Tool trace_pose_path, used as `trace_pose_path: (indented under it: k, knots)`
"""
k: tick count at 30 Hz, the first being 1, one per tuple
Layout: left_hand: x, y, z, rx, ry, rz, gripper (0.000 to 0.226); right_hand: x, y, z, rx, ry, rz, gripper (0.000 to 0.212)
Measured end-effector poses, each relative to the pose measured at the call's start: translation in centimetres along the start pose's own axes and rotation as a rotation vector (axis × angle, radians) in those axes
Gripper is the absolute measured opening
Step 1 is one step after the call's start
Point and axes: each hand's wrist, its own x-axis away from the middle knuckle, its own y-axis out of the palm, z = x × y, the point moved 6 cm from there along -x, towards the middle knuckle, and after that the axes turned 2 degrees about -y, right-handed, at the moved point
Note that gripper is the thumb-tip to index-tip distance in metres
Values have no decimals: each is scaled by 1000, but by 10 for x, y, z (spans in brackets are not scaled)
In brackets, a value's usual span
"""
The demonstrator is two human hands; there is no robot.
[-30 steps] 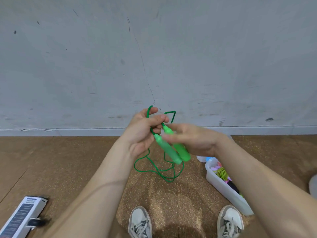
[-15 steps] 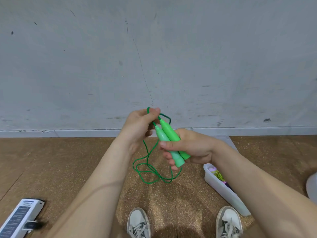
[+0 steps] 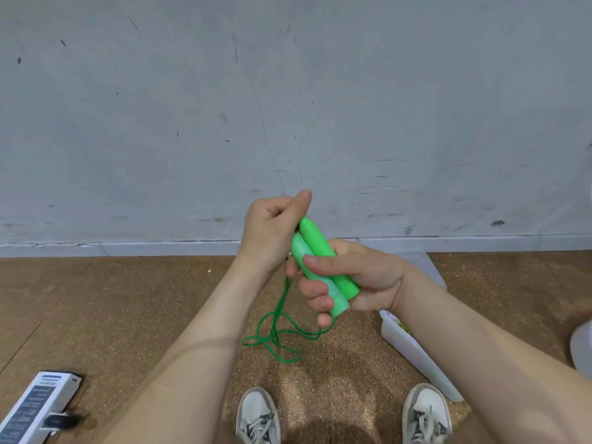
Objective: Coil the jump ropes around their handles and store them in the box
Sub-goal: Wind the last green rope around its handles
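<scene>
Fingers (image 3: pixel 320 261) of the right hand (image 3: pixel 362 277) are wrapped round both green handles (image 3: pixel 315 238), which sit side by side with tips up-left. The left hand (image 3: pixel 272 232) is curled into a fist at those tips. The green cord (image 3: pixel 278 315) runs up under it, but the pinch itself is hidden.

A second ago the handles pointed down and were loosely held, with a cord loop above the left hand. That loop is gone now and the handles are raised and clamped. The slack hangs in loose loops above the floor (image 3: pixel 128 315).

No wraps on the handles yet, so I'd say coiling is about to start. The white plastic box (image 3: pixel 413 347) is on the floor at right, under the right forearm, with other ropes inside.
</scene>
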Motion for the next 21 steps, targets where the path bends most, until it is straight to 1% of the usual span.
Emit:
trace_pose_path:
  k: [2,3,6,7,9,10,11,13,14,15,16,17,18,19,21]
  knots:
    - [-3,-4,3,-83,90,2,55,1,-4,4,-1,33,42,27]
    - [-2,-6,6,-114,118,0,53,2,-5,6,7,57,71,25]
    - [-3,-9,9,-166,151,2,48,5,-7,8,84,107,173,10]
    - [-3,-8,11,-177,161,-9,46,5,-7,8,133,107,218,9]
    - [-2,-4,10,-157,130,-22,49,6,-9,7,214,93,285,18]
    - [-3,-3,6,-87,79,-30,51,6,-8,6,211,83,288,22]
    - [-4,-3,1,32,-2,-41,51,7,-7,4,182,68,271,23]
    - [-5,5,-9,389,-215,-110,44,8,-4,-2,54,7,191,21]
    - [-4,13,-13,544,-287,-163,38,8,-2,-7,-35,-34,148,21]
    - [-2,21,-16,622,-318,-197,35,8,-1,-11,-129,-73,122,22]
    - [0,28,-20,618,-326,-204,31,8,-1,-16,-211,-109,119,23]
    - [1,34,-25,548,-312,-198,26,7,-1,-21,-260,-142,149,23]
    - [1,37,-29,417,-271,-181,25,8,-5,-26,-271,-163,229,22]
    - [-1,39,-30,235,-202,-176,26,9,-12,-28,-249,-166,348,20]
    - [-6,39,-28,-264,-26,-229,21,16,-29,-31,-136,-133,597,18]
